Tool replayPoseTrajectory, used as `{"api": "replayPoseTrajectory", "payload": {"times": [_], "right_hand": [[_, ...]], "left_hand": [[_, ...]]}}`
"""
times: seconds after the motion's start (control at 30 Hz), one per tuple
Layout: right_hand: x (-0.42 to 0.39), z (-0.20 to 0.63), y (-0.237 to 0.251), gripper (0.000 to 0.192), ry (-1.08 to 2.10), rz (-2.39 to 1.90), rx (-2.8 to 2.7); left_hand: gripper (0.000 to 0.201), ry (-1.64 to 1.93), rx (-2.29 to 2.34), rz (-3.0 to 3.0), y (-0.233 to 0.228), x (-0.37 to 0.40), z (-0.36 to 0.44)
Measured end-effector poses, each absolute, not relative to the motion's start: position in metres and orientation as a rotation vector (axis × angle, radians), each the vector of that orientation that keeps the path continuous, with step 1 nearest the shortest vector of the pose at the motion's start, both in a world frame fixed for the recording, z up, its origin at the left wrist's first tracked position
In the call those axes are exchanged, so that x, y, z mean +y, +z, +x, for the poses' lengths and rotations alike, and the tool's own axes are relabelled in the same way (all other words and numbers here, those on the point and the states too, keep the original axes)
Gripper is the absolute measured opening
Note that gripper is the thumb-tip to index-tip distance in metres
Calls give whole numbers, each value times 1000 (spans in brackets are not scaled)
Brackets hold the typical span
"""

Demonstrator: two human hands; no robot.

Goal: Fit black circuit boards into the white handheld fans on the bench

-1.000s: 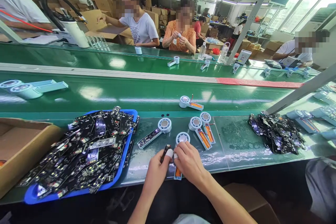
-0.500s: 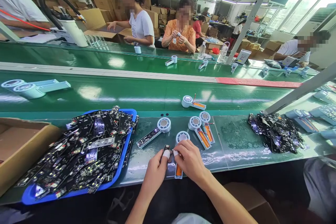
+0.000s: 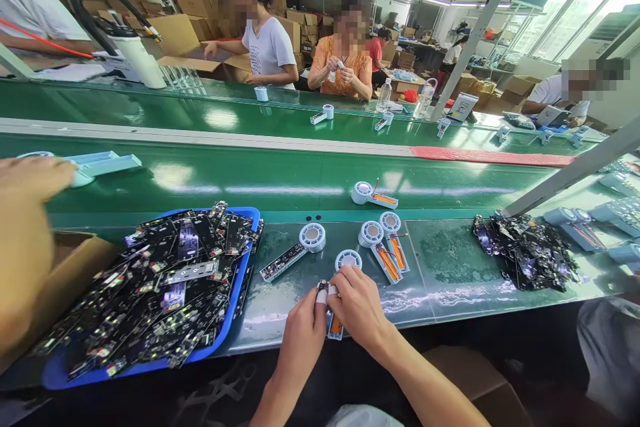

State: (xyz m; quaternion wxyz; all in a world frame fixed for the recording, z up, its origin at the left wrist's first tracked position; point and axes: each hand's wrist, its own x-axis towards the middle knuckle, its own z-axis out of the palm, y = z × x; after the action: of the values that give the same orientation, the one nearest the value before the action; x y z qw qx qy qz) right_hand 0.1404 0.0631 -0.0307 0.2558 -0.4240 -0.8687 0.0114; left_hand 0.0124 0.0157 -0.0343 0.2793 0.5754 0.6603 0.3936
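Operator: What's at the fingertips?

Spotter: Your left hand (image 3: 303,337) has its thumb and fingers closed in a pinch on a small circuit board (image 3: 323,285); only its dark upper end shows. The thumb wears a white cover (image 3: 321,296).

Operator: And the other side?

Spotter: Your right hand (image 3: 361,303) meets it there, fingers bunched close together, tips just beside the board. I can't tell what, if anything, they grip; your knuckles hide it.

Operator: What's nearest?

Spotter: An unfinished fan (image 3: 349,258) lies partly hidden by your right hand: its round head shows just beyond your fingers, its orange-filled handle end below them. Past your right fingers sit two more orange-handled fans (image 3: 372,235). Beyond your left fingers, on the table (image 3: 280,307), a fan with a fitted board (image 3: 313,238) points its handle toward the tray.

Operator: Farther out?

Spotter: Left of your fingers, a blue tray (image 3: 233,310) is heaped with boards (image 3: 170,287). Well to their right lies a second pile of boards (image 3: 523,257). Ahead, one fan (image 3: 363,192) rests on the green belt (image 3: 260,173). Far left, another person's hand (image 3: 30,200) is at some pale-blue fans (image 3: 113,163).
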Motion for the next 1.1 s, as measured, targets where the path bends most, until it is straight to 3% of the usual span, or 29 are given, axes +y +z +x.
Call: {"api": "replayPoseTrajectory", "payload": {"times": [0.33, 0.73, 1.1], "right_hand": [[62, 140, -28, 17, 5, -1143, -2360], [80, 162, -4, 16, 569, -991, -2412], [80, 162, -4, 16, 593, -967, -2489]], "left_hand": [[30, 1011, 1750, 1670, -44, 14, 11], [34, 862, 1396, 1699, -32, 25, -19], [31, 763, 1397, 1793, -34, 22, -24]]}}
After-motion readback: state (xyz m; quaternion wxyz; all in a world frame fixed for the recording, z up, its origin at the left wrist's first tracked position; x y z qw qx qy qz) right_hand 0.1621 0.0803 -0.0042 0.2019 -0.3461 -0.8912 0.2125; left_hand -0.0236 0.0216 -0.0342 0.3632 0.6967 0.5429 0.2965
